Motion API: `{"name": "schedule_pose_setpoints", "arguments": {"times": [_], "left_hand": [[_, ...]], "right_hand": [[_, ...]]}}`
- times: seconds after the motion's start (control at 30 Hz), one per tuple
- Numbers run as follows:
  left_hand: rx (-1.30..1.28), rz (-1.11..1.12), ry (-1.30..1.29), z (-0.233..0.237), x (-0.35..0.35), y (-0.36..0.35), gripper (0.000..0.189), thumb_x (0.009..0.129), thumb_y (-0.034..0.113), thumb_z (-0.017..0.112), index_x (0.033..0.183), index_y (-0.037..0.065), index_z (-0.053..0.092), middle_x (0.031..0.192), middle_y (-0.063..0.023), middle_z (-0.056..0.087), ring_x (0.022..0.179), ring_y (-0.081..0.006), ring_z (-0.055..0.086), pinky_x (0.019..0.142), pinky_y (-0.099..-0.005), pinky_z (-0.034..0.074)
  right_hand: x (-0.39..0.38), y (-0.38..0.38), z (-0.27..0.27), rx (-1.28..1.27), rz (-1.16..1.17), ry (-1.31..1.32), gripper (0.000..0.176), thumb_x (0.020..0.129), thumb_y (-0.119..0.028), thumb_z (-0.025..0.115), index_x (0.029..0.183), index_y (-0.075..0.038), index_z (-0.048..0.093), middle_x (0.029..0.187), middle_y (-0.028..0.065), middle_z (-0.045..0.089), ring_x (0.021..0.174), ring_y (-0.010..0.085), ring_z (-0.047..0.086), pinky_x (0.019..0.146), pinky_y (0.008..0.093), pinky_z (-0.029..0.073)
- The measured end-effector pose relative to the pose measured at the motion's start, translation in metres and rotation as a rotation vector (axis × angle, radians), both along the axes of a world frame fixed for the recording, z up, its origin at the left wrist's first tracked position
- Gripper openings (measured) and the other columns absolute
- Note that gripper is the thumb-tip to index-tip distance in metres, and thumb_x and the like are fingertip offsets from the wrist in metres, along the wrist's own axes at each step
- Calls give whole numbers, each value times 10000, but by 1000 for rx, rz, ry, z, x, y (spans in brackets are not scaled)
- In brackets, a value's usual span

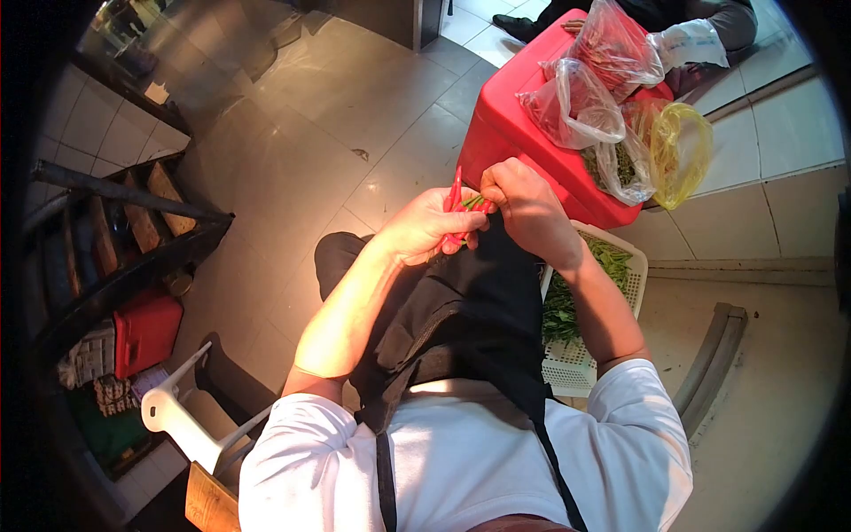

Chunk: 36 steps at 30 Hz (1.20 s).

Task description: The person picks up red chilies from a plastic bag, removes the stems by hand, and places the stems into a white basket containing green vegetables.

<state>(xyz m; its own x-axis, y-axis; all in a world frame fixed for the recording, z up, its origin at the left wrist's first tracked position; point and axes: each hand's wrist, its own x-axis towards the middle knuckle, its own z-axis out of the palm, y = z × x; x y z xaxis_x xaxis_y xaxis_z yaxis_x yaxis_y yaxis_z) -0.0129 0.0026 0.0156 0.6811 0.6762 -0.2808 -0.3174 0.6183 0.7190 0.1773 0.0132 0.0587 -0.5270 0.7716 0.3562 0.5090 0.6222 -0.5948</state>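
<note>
**A:** What does the left hand hold?

**B:** The left hand (pixel 425 229) is closed around a small bunch of red chillies (pixel 456 191). One long chilli stands up out of the fist, and the others come out below the fingers.

**A:** And the right hand?

**B:** The right hand (pixel 529 206) is just beside the left one and touches it. Its fingertips are pinched together on the green stems (pixel 472 202) at the top of the bunch.

**A:** What lies around the grip?

**B:** Directly under both hands is a black apron (pixel 461 310) over the lap. To the right of the grip, under the right forearm, stands a white basket (pixel 572 368) with green trimmings (pixel 560 310) inside. Beyond the grip, away from the person, is a red box (pixel 505 133). It carries clear plastic bags (pixel 576 106), and a yellow bag (pixel 684 142) hangs at its right side.
</note>
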Motion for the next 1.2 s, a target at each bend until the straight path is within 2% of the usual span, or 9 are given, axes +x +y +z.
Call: {"name": "schedule_pose_setpoints", "arguments": {"times": [0.13,0.3,0.4,0.53,0.63,0.73,0.83,0.9,1.2], "left_hand": [[7,-28,-26,-5,1,1,259,887,139,669,1094,9,585,851,-50,621,615,-85,593,445,-169,406],[-13,-81,-31,0,-5,2,293,899,144,661,1148,11,580,867,-57,618,623,-97,595,445,-167,406],[-50,-5,-72,6,0,-1,311,911,189,651,1124,-21,566,758,-77,586,548,-81,528,400,-159,358],[-110,49,-72,11,2,-3,285,914,189,648,1094,-20,576,755,-70,582,531,-73,502,399,-171,353],[-84,57,-28,9,3,-3,259,925,187,633,1079,-15,581,744,-52,561,516,-63,465,402,-178,338],[-51,67,21,14,3,-6,247,931,199,625,1063,-7,589,721,-31,535,503,-53,428,406,-183,313],[-27,93,51,17,2,-7,234,930,201,627,1054,3,606,728,-18,539,517,-46,420,415,-182,296],[4,73,58,16,-2,-6,231,925,190,637,1072,11,621,800,-24,587,560,-41,446,434,-177,303],[121,187,249,16,11,-4,176,918,198,643,938,26,612,712,3,556,522,-39,449,438,-186,318]], "right_hand": [[3,2,4,47,17,-43,44,838,-56,575,858,-27,549,837,141,555,812,342,548,724,416,449],[13,10,6,-5,-68,-17,33,870,-61,562,888,-37,548,842,142,554,812,346,550,719,421,442],[16,11,6,-7,-63,-13,34,873,-62,561,893,-38,547,843,143,552,816,346,551,721,419,441],[16,8,5,-3,-67,2,40,876,-70,565,887,-34,551,828,154,553,810,354,549,714,412,446],[16,8,0,-114,-100,93,65,902,-85,572,927,-25,575,844,130,594,778,268,592,703,361,463],[16,4,-8,-577,-157,407,117,924,-99,586,984,0,600,866,70,632,765,137,592,691,283,466],[17,2,-8,-732,-108,581,186,926,-105,607,1043,39,591,892,28,626,779,64,558,688,218,451],[14,0,-3,-790,-72,649,203,918,-97,616,1050,54,582,878,22,617,767,64,552,678,204,444],[18,-2,-7,-830,-119,627,177,910,-91,626,1017,47,596,838,20,620,762,52,564,675,197,451]]}}
